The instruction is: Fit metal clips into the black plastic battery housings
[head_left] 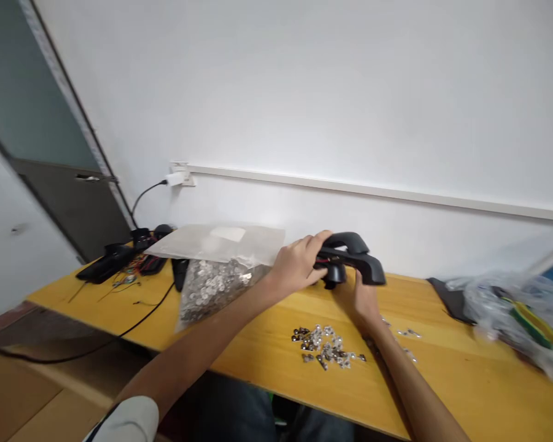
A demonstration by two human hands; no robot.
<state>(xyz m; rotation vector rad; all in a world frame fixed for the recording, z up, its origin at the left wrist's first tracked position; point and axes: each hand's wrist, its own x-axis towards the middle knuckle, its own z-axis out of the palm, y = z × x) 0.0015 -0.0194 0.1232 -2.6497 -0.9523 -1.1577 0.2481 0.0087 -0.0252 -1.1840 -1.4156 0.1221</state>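
Observation:
My left hand (297, 264) is closed around a black curved plastic housing (350, 245), held above the table. The housing has two bent arms and a rounded knob-like part beneath; a bit of red wire shows near my left fingers. Against its lower right side is my right hand (365, 301), gripping from below, its fingers mostly hidden behind the black plastic. Below the hands lies a loose pile of small shiny metal parts (329, 347), some silvery and some dark. Left of them rests a clear plastic bag (212, 288) filled with small silvery pieces, a pale flap on top.
More black plastic parts (108, 261) with loose wires lie at the table's left end. A black cable (133, 328) crosses the front edge. Crumpled clear plastic (493, 307) and a green-yellow object (532, 325) are at right. A white wall (350, 123) stands behind the wooden table (447, 380).

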